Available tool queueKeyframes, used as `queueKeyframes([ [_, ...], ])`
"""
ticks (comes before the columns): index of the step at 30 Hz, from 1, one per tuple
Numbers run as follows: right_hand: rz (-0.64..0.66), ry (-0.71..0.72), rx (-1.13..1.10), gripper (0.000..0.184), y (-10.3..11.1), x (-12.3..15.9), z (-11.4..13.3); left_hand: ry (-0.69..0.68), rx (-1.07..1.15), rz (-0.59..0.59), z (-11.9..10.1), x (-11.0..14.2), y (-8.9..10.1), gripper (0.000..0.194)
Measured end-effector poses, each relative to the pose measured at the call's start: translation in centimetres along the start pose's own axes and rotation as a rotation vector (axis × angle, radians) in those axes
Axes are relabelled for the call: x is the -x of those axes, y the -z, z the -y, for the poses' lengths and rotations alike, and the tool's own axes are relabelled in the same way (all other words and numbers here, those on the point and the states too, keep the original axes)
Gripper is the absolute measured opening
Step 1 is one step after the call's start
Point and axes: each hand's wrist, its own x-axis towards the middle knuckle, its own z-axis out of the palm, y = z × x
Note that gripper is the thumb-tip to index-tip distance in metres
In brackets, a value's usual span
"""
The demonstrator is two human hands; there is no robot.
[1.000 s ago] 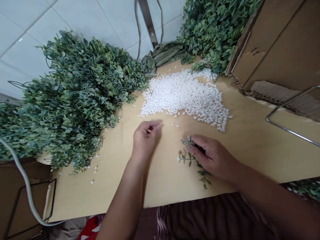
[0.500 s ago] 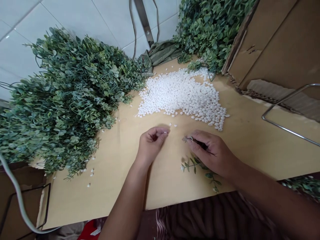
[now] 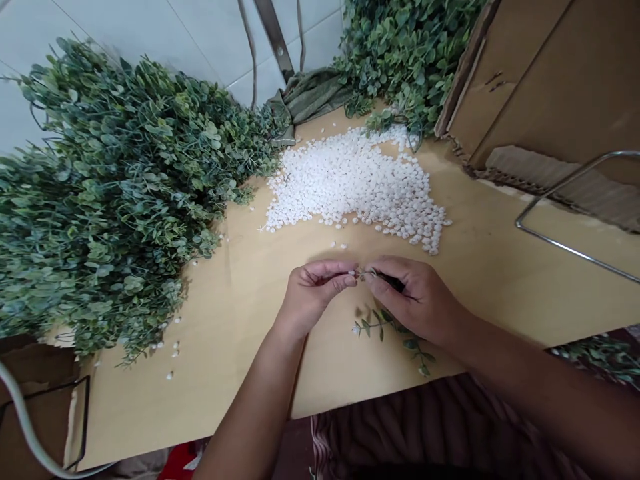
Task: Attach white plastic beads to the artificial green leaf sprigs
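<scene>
My left hand (image 3: 320,293) pinches a small white bead-like piece (image 3: 352,273) between thumb and forefinger. Right against it, my right hand (image 3: 415,293) is closed on a sprig of artificial greenery (image 3: 385,320), holding one stem tip up to the white piece. The sprig's other leafy stems hang below the right hand, and one ends in a white tip. Fingers hide the exact contact between tip and piece. Beyond both hands a heap of small white pieces (image 3: 350,180) spreads over the tan tabletop (image 3: 270,293).
A large pile of artificial greenery (image 3: 130,180) fills the left side; another bunch (image 3: 410,60) stands at the back right. A cardboard box (image 3: 560,87) and a bent metal rod (image 3: 575,250) are at the right. A pale hose (image 3: 25,427) curves at the lower left.
My left hand has moved right with the white piece until it meets the sprig tip in my right hand. The whole view has shifted slightly.
</scene>
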Motion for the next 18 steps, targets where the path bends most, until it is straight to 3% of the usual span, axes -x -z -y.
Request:
queueKeyframes([
  [18, -0.030, -0.005, -0.011, 0.023, -0.10, -0.02, 0.12, -0.007, -0.014, -0.012, 0.13, 0.02, -0.41, 0.020],
])
